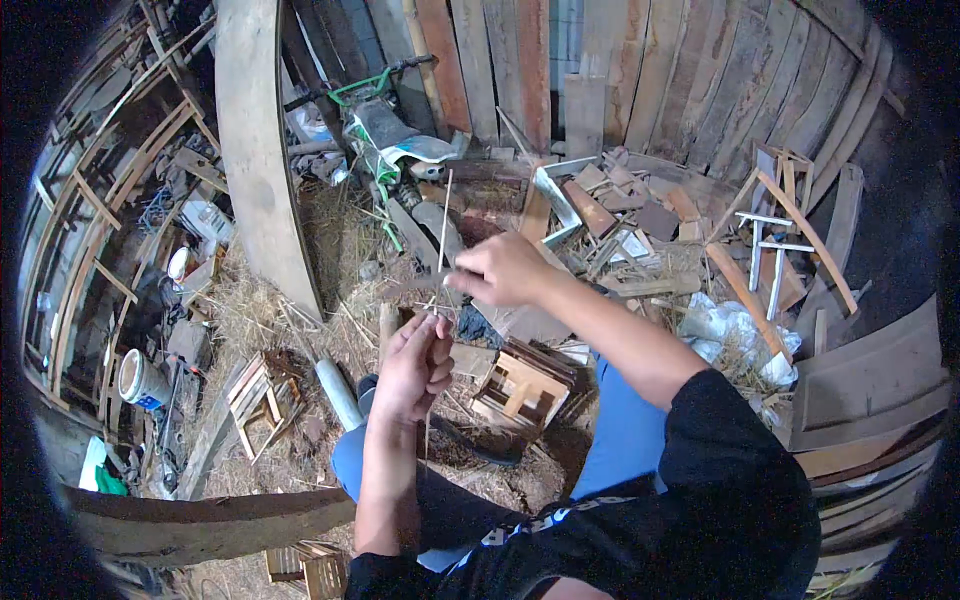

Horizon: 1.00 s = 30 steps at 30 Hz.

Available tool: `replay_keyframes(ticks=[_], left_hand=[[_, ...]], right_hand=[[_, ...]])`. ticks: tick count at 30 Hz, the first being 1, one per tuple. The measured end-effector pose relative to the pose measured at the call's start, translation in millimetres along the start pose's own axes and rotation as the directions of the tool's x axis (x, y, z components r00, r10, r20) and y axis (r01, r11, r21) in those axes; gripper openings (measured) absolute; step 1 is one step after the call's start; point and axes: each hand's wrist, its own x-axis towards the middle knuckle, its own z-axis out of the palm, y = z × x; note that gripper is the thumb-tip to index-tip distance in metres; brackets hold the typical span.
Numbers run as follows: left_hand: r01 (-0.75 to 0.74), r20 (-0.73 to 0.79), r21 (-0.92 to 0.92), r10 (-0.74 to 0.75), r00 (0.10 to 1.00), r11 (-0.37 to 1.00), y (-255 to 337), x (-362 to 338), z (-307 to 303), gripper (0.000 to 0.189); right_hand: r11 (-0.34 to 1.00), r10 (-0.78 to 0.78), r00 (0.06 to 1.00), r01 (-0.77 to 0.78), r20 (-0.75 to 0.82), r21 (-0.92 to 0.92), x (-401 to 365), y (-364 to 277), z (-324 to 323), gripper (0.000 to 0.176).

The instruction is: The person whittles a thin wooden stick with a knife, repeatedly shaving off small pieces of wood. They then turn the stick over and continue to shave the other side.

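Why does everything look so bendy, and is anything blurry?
Head view: probably a very wide lens, since the wall boards curve and the corners go black; the right hand looks smeared, likely from moving, while the left hand looks sharper.

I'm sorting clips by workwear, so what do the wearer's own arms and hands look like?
The left hand and right hand wear no gloves. The forearms are bare below short black sleeves; no watch or bracelet shows.
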Motion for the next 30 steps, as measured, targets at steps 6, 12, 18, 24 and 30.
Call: replay_keyframes(ticks=[6, 12, 18, 24, 30], left_hand=[[-0.002, 0.019, -0.045, 0.003, 1.000, 0.999, 0.6, 2.6, -1.9, 0.020], [-0.002, 0.055, -0.089, 0.007, 0.998, 0.996, 3.1, -1.2, -6.6, 0.019], [0.074, 0.072, -0.229, -0.059, 0.996, 0.971, 1.2, -1.1, -7.7, 0.016], [0.049, 0.094, -0.117, -0.038, 0.995, 0.992, 6.7, -5.9, -2.4, 0.018], [0.029, 0.012, -0.041, -0.029, 1.000, 0.999, 3.9, -8.2, -0.4, 0.019]], right_hand=[[0.975, 0.221, 0.972, -0.218, 0.075, -0.049, 8.7, 11.3, -0.8, 0.043], [0.975, 0.210, 0.976, -0.213, -0.049, -0.064, 19.1, 26.6, -3.2, 0.048], [0.988, 0.078, 0.997, -0.074, 0.026, -0.135, 9.1, 16.9, 7.3, 0.043], [1.000, -0.008, 1.000, 0.008, 0.023, 0.010, -0.9, 14.4, 3.8, 0.039], [0.879, 0.385, 0.918, -0.332, -0.099, 0.343, 4.7, 51.7, 14.6, 0.052]])
